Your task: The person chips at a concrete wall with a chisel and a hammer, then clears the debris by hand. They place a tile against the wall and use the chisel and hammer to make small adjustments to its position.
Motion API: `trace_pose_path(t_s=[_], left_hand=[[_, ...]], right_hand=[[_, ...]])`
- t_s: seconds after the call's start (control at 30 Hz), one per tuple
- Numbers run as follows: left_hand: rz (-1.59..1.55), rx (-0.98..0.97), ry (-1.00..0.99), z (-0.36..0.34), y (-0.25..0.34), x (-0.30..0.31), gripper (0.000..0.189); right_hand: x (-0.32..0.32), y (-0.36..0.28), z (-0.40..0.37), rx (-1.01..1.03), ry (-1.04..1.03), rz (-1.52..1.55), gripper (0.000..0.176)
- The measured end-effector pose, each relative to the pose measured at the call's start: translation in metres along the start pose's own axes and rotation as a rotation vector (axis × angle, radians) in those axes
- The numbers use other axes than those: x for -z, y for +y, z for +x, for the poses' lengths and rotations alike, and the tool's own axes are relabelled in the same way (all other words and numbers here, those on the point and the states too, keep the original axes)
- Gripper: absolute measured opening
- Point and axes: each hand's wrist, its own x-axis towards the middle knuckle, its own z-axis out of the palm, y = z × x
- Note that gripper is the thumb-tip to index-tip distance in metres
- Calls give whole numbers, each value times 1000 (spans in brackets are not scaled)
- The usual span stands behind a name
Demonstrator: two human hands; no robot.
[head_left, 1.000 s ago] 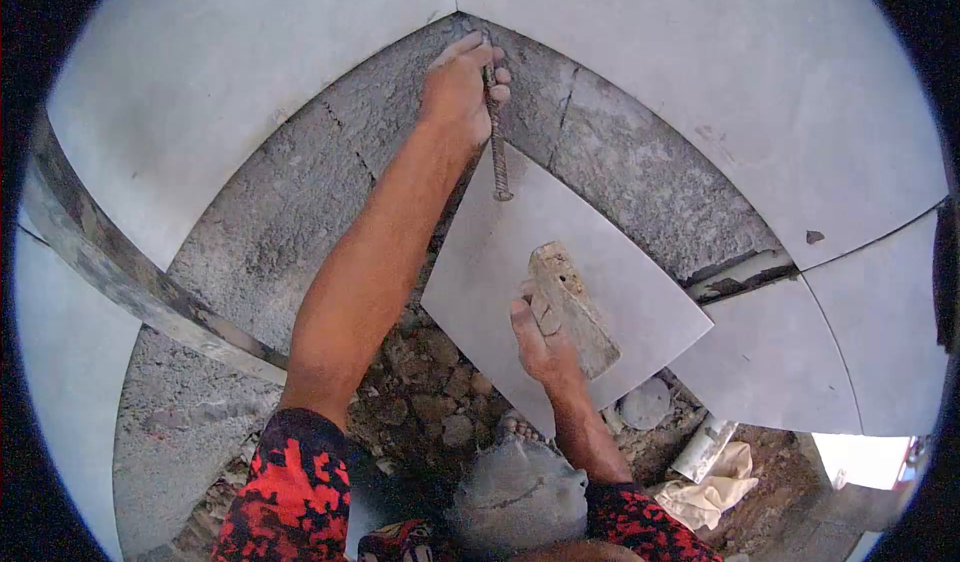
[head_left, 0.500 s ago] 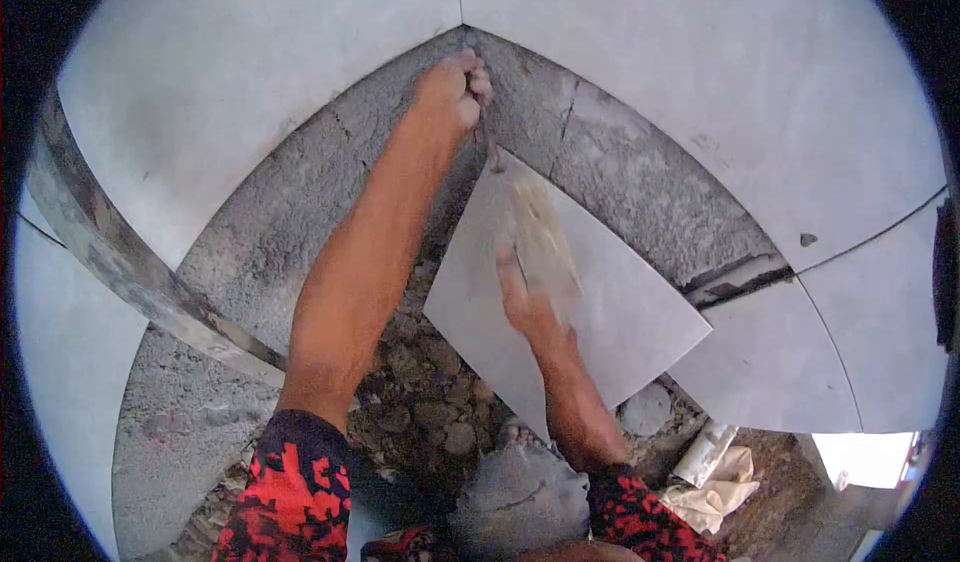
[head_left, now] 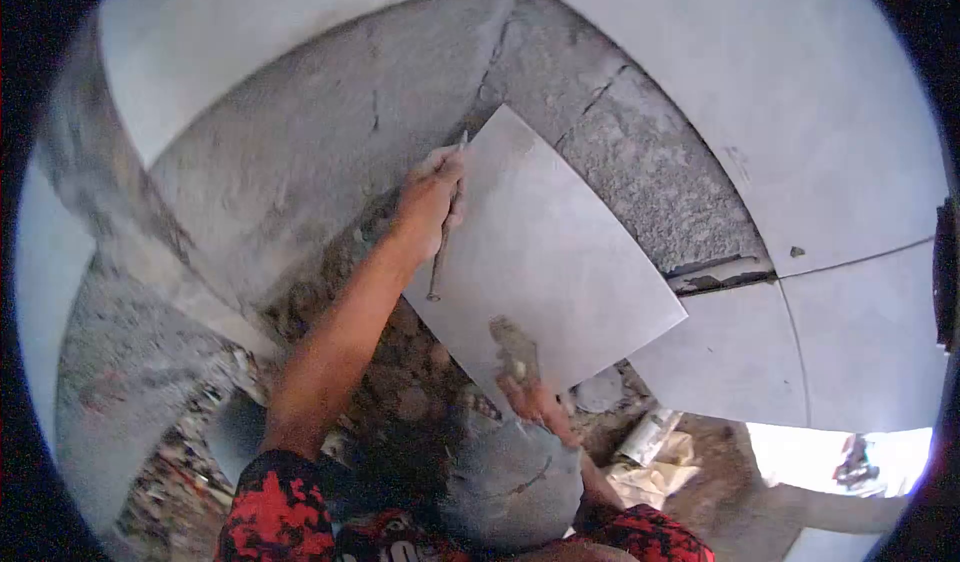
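My left hand (head_left: 428,202) is wrapped round a thin metal chisel (head_left: 437,272), its pointed end up past my fingers and its wider head down. The chisel lies over the left edge of a loose pale grey tile (head_left: 560,252) with one curved side. My right hand (head_left: 537,404), low at the tile's bottom edge, grips a dusty oblong tool (head_left: 515,347); motion blur hides its exact kind. Around the tile is a recess with a rough cement bed (head_left: 670,182).
Large pale tiles (head_left: 800,112) border the recess. A curved strip (head_left: 130,182) crosses the left side. Rubble (head_left: 400,362) lies below the tile. My grey-clad knee (head_left: 515,482) is in front. A crumpled pale bag (head_left: 660,467) lies at lower right.
My left hand has come down from the recess's pointed corner to the tile's left edge, with the chisel. My right hand has drawn back toward my knee. The view has shifted.
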Motion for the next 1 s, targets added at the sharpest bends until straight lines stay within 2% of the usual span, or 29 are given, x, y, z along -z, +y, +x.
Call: trace_pose_path(t_s=[0.13, 0.23, 0.3, 0.53, 0.6, 0.73, 0.83, 0.9, 1.0], left_hand=[[-144, 57, -37, -19, -39, 25, 17], [-118, 38, -92, -25, -70, 36, 18], [-103, 136, -128, -31, -80, 38, 21], [-117, 55, -190, -43, -61, 44, 25], [-109, -33, -213, -49, -52, 42, 31], [-162, -55, -278, -63, -32, 41, 38], [-63, -65, -325, -76, -26, 42, 37], [134, -161, -336, -76, -27, 41, 37], [198, -184, -330, -77, -37, 41, 36]], right_hand=[[-17, -3, -23, -209, -135, -35, 28], [-40, 0, -37, -311, -215, -88, 28], [-47, 4, -51, -356, -259, -120, 28], [-62, -5, -71, -438, -289, -239, 29], [-63, -12, -72, -450, -288, -256, 30], [-65, -15, -73, -490, -306, -295, 30], [-68, -8, -78, -537, -321, -328, 31], [-70, -7, -77, -553, -334, -351, 31], [-69, -11, -74, -565, -344, -379, 32]])
